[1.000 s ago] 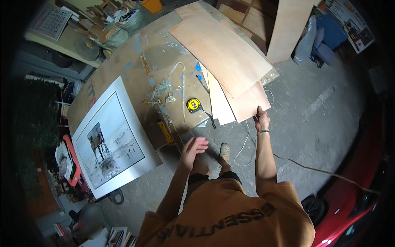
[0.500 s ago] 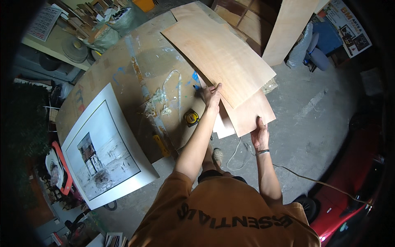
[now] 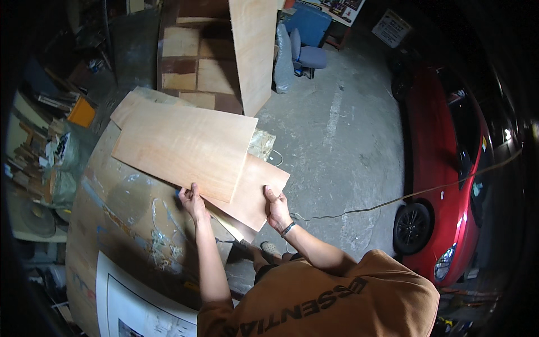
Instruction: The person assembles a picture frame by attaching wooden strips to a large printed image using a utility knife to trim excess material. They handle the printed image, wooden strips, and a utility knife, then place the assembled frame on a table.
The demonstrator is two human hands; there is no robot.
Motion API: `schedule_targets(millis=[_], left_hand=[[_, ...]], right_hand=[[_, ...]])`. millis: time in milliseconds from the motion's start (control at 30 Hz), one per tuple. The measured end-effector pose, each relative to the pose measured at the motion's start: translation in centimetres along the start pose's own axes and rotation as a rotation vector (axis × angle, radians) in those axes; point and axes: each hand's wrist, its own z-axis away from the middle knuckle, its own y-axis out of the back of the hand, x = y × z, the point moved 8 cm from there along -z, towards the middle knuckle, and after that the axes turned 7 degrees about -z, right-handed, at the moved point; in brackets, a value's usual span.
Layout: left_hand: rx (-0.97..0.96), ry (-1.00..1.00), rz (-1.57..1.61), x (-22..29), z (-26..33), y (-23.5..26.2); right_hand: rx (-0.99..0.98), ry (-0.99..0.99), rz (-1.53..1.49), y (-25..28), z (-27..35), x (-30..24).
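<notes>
Workshop with concrete floor (image 3: 348, 157); brown table (image 3: 120, 209) set at left. Print (image 3: 132, 297): white-bordered, cut off by the lower edge of view. Upper board (image 3: 182, 149): laid slantwise over the table's far part. Left hand (image 3: 195, 206): upper board's near edge pinched, thumb on top, fingers partly hidden beneath; whether the lower board (image 3: 258, 188) is also gripped cannot be told. Lower board: partly covered by the upper. Right hand (image 3: 277, 210): lower board's right end clasped, thumb above, fingertips concealed below. Red car (image 3: 438, 174): partly lost in shadow.
</notes>
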Motion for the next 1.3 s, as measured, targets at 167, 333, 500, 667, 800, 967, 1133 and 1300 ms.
schedule_targets(millis=[167, 333, 500, 667, 800, 967, 1133, 1300], left_hand=[[0.097, 0.082, -0.011, -0.3, -2.1, 1.4], [-0.045, -0.071, 0.078, 5.0, -2.0, 1.4], [-0.181, -0.263, 0.189, 11.7, 0.6, 3.1], [-0.200, -0.245, 0.162, 12.2, 4.7, 9.7], [-0.129, -0.263, 0.126, 9.8, 7.0, 13.5], [-0.155, -0.292, 0.148, 6.2, 7.9, 11.1], [-0.173, -0.171, 0.224, 1.7, 9.4, 5.9], [-0.139, -0.156, 0.199, -2.7, 9.4, 2.9]], right_hand=[[0.030, 0.018, -0.033, -0.3, -0.4, 0.2], [0.071, 0.090, -0.059, -1.4, -0.5, -1.6], [0.064, 0.177, 0.016, -3.1, -1.6, -7.1], [0.036, 0.398, 0.271, -3.2, -2.8, -17.6], [-0.030, 0.671, 0.332, -3.8, -2.1, -26.0], [-0.085, 0.845, 0.376, -3.4, -0.7, -33.2], [-0.049, 0.839, 0.223, -0.2, -1.8, -35.5], [-0.068, 0.555, 0.048, 2.9, -5.1, -35.1]])
